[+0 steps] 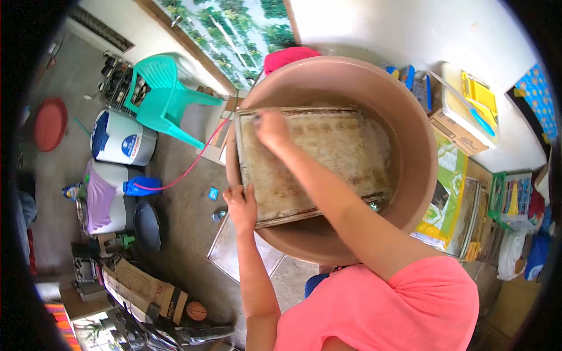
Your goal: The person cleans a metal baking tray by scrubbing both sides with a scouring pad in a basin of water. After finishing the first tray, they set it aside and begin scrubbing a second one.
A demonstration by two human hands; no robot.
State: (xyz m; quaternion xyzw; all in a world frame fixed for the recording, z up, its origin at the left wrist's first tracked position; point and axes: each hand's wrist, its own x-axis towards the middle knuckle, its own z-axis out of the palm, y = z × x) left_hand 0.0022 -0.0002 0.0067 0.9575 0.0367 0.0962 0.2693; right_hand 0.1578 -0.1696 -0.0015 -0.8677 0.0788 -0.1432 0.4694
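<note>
A worn, stained rectangular panel with a raised, dirty rim (316, 158) rests tilted in a large round brown tub (418, 158). Its lower right end dips into cloudy water. My left hand (242, 206) grips the panel's near left corner at the tub's edge, fingers wrapped over the rim. Near the far left corner, my right hand (272, 130) is pressed against the panel's face, fingers closed. A small dark bit shows at its fingertips, too blurred to name. My right forearm crosses over the panel and hides part of it.
A green plastic chair (161, 96) stands left of the tub, with a pink hose (196, 158) on the floor. Below it are white washing machines (124, 140) and a blue container (140, 186). Boxes (459, 131) and a green crate (500, 199) stand at right.
</note>
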